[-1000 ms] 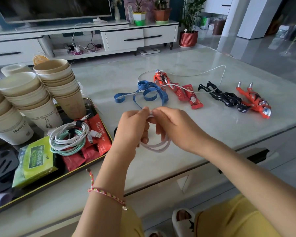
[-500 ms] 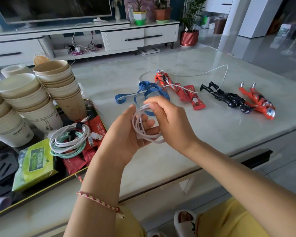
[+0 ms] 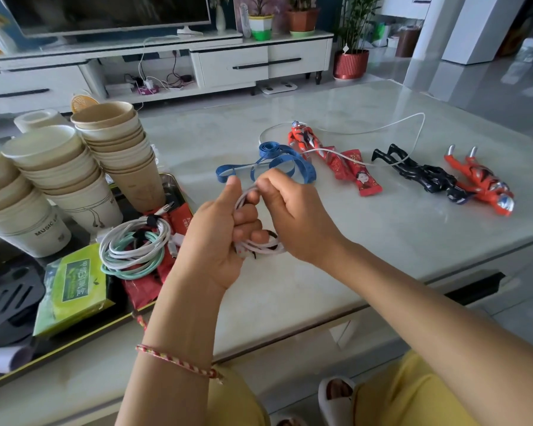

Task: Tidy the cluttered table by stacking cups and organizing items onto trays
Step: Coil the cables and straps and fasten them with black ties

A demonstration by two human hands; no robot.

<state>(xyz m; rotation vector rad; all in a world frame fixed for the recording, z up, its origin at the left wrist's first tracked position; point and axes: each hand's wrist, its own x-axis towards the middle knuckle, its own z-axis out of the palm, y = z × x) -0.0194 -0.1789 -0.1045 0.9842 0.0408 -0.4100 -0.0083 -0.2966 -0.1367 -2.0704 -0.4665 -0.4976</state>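
Note:
My left hand (image 3: 220, 235) grips a coil of white cable (image 3: 259, 245) above the table's near middle, fingers curled round its loops. My right hand (image 3: 293, 216) pinches the same coil at the top, touching the left hand. The cable's loose end (image 3: 382, 127) runs back across the table over the toys. Stacks of paper cups (image 3: 117, 149) stand on the dark tray (image 3: 114, 315) at left. On the tray lie coiled white and teal cables (image 3: 134, 247), red packets (image 3: 142, 290) and a green tissue pack (image 3: 73, 287).
On the marble table (image 3: 366, 241) lie a blue tape (image 3: 277, 161), a red snack packet (image 3: 365, 176), and red (image 3: 305, 139), black (image 3: 425, 173) and orange-red (image 3: 480, 182) toy figures. A TV stand (image 3: 228, 63) and potted plants (image 3: 351, 56) stand behind.
Both hands have kept winding the white cable. The coil turned from flat and low to upright in my left fist, and my right hand moved onto its top.

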